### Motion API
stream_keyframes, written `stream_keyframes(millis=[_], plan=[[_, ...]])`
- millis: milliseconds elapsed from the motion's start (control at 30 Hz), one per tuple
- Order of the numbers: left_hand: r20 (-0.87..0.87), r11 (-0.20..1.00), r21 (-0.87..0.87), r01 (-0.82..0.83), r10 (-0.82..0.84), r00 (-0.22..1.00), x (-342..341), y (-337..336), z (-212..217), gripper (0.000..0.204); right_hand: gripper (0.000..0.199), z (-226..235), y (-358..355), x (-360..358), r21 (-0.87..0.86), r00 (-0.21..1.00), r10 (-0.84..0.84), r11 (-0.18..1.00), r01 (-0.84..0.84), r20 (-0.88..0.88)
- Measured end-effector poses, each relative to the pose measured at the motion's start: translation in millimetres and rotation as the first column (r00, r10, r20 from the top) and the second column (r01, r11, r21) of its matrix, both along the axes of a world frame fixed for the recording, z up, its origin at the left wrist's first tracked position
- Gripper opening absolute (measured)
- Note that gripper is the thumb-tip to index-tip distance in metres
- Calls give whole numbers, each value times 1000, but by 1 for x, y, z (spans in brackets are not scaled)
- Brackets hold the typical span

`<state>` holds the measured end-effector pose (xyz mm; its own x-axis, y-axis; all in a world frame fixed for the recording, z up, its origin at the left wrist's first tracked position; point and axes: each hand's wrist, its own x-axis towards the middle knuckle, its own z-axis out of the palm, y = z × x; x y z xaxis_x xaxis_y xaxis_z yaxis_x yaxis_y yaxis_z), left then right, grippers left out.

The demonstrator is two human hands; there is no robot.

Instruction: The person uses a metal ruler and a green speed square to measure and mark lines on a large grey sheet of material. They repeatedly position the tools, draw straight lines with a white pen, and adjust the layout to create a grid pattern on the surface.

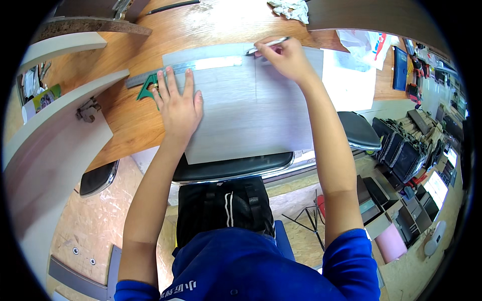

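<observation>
At the frame's centre we have the grey sheet (236, 120); we judge it light, fairly stiff and easily creased, best taken by opposite edges. Our left hand (179, 111) lies with fingers spread, ungripping, across the smooth, probably slippery steel ruler (216, 62) at upper left-centre. At upper centre, our right hand's (288, 60) fingers pinch a slim, light pen (267, 45).

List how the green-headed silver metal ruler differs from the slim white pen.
The green-headed silver metal ruler is long and flat; the slim white pen is shorter and dark-tipped. The ruler lies flat beneath fingers of the left hand; the pen slants, gripped in the right hand. Both reach over the upper part of the grey rectangular sheet.
</observation>
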<state>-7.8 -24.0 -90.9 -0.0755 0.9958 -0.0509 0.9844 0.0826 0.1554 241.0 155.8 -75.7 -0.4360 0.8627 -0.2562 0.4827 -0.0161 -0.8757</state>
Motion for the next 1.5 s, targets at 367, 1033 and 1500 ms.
stream_keyframes(millis=[367, 1033, 1500], plan=[[-68, 999, -10, 38, -39, 997, 3, 10, 10, 57, 21, -30, -31, 15, -112, 885, -390, 921, 373, -254], [-38, 1000, -9, 25, -25, 999, 13, 13, 16, 58, 12, -18, -23, -9, -103, 984, -111, 990, 97, -138], [16, 1000, -17, 15, -14, 1000, 15, 16, 16, 57, 23, -28, -2, -5, -17, 996, 0, 1000, -1, -88]])
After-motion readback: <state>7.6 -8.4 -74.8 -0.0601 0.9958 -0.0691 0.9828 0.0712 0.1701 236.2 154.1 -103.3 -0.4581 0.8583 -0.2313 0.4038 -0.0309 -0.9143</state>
